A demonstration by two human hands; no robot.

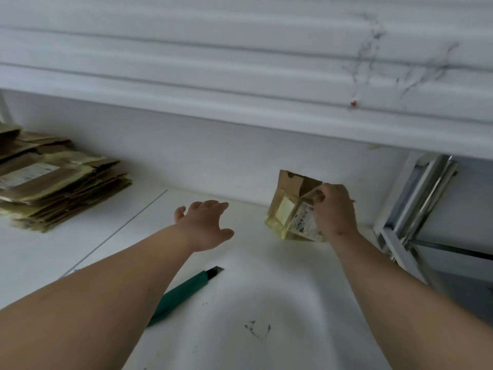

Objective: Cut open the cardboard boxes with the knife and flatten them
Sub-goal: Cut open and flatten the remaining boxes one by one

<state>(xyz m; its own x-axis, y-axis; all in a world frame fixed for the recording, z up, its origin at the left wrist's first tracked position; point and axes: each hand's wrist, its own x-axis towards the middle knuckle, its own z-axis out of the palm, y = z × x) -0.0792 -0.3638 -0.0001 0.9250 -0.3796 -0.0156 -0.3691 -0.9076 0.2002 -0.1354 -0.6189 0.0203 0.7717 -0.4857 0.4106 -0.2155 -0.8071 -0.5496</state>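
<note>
Right hand (333, 209) grips taped box (290, 206) near table's (266, 303) far edge; left hand (205, 222) spread, empty. Next: grab green knife (184, 295).

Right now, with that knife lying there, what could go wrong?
The green utility knife lies on the white table with its blade out, just beside the left forearm; a careless sweep might cut skin. The right hand alone grips the small cardboard box, while the left hand hovers open, so it could slip.
</note>
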